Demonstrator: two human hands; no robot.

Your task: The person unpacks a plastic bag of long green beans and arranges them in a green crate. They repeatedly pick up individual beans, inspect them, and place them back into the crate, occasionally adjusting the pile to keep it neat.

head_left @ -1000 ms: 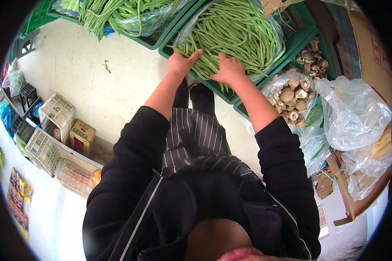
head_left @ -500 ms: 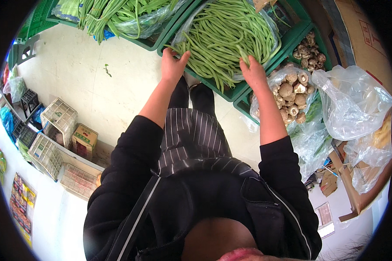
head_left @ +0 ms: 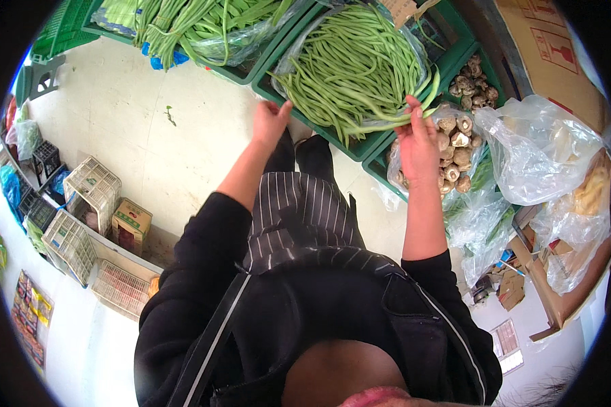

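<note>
A heap of long green beans lies on clear plastic in a dark green crate in front of me. My right hand is at the crate's right side with its fingers closed on a few green beans, one of which curves up past the fingertips. At the crate's near left edge is my left hand, its fingers loosely bent, the thumb apart, and nothing visible in it. Just right of my right hand, brown mushrooms sit in a clear bag in another green crate.
Left of the beans, a green crate holds bundled long green vegetables. Darker mushrooms fill a crate at the right. Clear plastic bags and a cardboard box stand further right. Pale plastic crates line the left wall.
My right hand has moved right and slightly nearer, drawing green beans to the crate's edge. My left hand has dropped back a little from the beans.
</note>
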